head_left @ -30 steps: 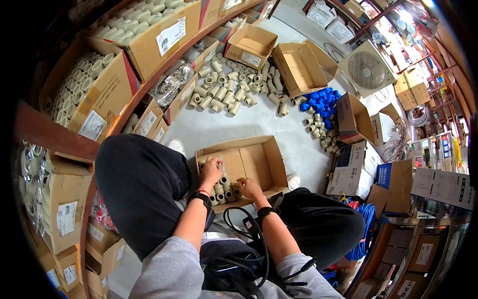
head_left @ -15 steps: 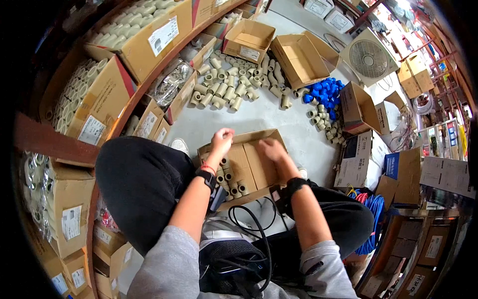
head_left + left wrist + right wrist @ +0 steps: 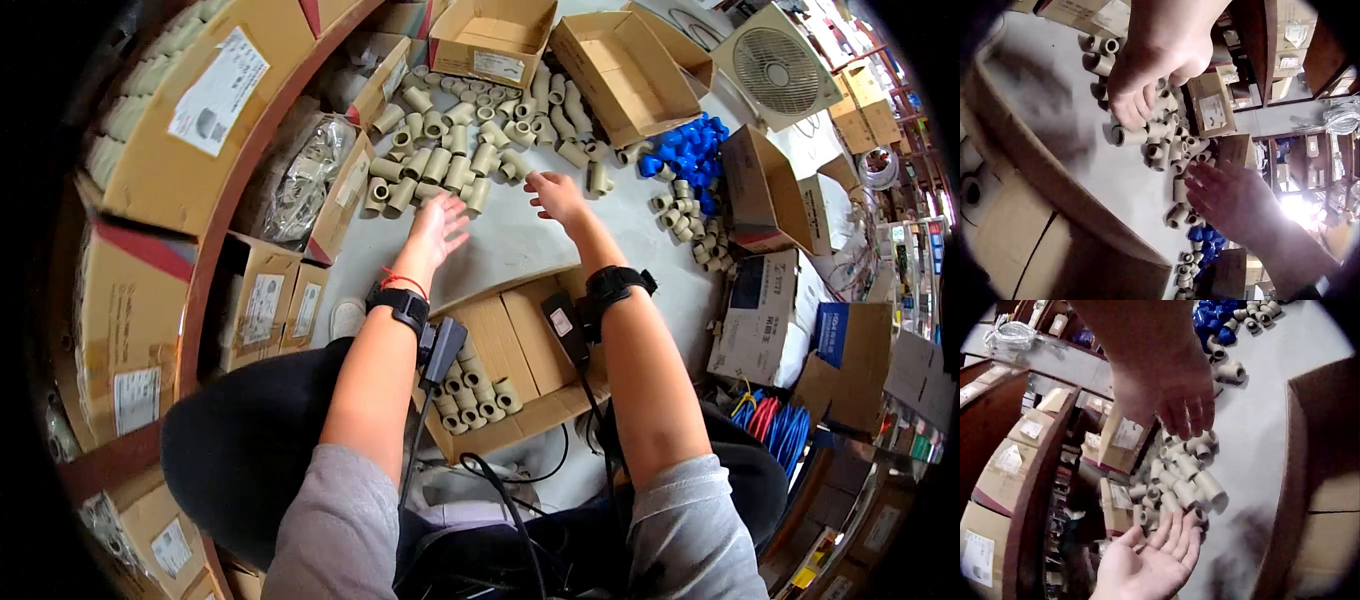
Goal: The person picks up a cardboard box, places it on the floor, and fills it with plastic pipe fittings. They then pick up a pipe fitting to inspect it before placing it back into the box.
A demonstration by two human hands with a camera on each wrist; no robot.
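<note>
Both hands reach past the cardboard box (image 3: 520, 335), whose near left part holds rows of beige pipe fittings (image 3: 478, 395). My left hand (image 3: 438, 228) is over the near edge of a loose pile of beige fittings (image 3: 455, 172) on the floor, fingers spread, holding nothing. My right hand (image 3: 560, 198) hovers at the pile's near right side, fingers slightly bent and holding nothing. In the left wrist view, the left hand (image 3: 1141, 69) has its fingertips by a fitting (image 3: 1130, 136); contact cannot be told. The right wrist view has the left hand (image 3: 1154, 562) palm up and the right hand (image 3: 1169, 387) above the fittings.
Blue fittings (image 3: 690, 150) and small beige ones lie at the right. Behind the pile stand two open boxes (image 3: 492, 45), (image 3: 625, 80) and a fan (image 3: 775, 65). Shelves with cartons (image 3: 200, 110) line the left. Black cables (image 3: 500, 485) hang by the lap.
Both hands have left the cardboard box and moved forward to the loose pile, their fingers opening out. The head view has shifted forward, and more fittings in the box are uncovered.
</note>
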